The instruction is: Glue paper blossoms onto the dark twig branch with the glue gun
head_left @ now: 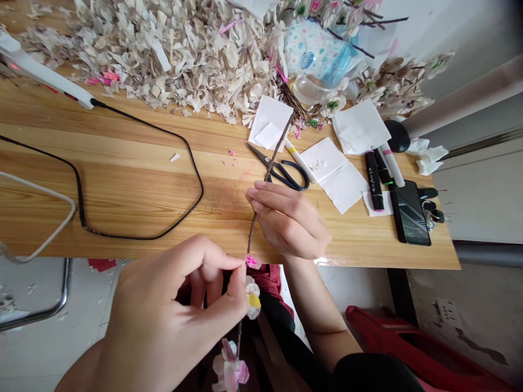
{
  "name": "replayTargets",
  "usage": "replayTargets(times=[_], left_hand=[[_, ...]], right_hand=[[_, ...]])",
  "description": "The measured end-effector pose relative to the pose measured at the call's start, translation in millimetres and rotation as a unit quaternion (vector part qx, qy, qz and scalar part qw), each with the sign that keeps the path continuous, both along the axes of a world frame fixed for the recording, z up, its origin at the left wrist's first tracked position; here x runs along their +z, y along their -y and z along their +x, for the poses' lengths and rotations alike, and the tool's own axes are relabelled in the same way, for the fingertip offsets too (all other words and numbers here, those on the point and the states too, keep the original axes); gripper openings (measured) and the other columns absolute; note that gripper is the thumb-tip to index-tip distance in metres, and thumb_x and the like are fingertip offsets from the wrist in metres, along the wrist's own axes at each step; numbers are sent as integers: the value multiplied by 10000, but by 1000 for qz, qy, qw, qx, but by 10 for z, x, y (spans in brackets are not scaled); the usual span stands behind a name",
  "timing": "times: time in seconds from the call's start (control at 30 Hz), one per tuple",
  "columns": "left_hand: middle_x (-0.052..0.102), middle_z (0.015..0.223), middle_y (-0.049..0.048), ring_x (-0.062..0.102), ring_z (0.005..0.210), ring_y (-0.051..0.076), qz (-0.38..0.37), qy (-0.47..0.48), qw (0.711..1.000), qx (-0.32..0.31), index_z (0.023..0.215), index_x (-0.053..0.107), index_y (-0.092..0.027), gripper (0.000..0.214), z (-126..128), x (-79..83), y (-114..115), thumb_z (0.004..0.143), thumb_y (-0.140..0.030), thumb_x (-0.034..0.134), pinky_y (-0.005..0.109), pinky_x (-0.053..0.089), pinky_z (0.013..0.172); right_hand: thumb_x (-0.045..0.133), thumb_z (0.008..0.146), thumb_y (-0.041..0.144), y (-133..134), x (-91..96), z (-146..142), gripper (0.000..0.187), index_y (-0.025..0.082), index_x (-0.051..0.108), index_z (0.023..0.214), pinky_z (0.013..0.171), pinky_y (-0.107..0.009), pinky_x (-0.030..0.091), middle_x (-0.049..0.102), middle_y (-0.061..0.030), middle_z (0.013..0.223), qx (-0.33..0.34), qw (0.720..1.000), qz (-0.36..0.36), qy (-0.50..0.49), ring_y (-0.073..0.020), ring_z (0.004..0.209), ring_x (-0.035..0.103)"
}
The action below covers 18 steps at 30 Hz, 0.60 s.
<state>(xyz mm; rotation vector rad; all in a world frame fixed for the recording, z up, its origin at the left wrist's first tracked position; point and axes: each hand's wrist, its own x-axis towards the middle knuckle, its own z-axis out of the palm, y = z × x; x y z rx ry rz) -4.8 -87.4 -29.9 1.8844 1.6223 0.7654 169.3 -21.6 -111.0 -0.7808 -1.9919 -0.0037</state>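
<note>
A thin brown twig [261,204] runs diagonally from the scissors area down past the table's front edge. My right hand [288,220] holds it over the wooden table [134,185], with the fingers curled around it. Lower down, my left hand [175,310] pinches the twig at a small pink paper blossom [252,262]. A white and yellow paper flower [253,298] sits just below those fingertips, and a larger pink paper flower [230,367] hangs at the twig's lower end. Black-handled scissors [278,170] lie just above my right hand.
A large heap of pale paper petals [183,60] covers the far table. A white corded tool [44,76] lies at upper left, its black cord looping across the wood. White paper squares [337,174], marker pens [373,179] and a phone [409,212] lie at right.
</note>
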Motion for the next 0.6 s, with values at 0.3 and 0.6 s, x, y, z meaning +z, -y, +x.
replayTargets(times=[0.3, 0.6], left_hand=[[455, 427, -105, 409, 336, 54, 14, -19, 1000, 1, 612, 469, -268, 211, -5, -13, 3, 779, -235, 593, 192, 407, 392], [467, 446, -100, 424, 355, 56, 13, -7, 1000, -4, 620, 494, -251, 204, -6, -6, -13, 793, -224, 598, 192, 395, 397]], right_hand=[[622, 881, 61, -24, 5, -30, 130, 176, 635, 940, 794, -360, 659, 744, -56, 1037, 0, 998, 51, -28, -198, 1015, 700], [623, 872, 62, -51, -31, -49, 138, 167, 653, 958, 804, -352, 650, 747, -63, 1024, 11, 996, 67, -56, -206, 1004, 704]])
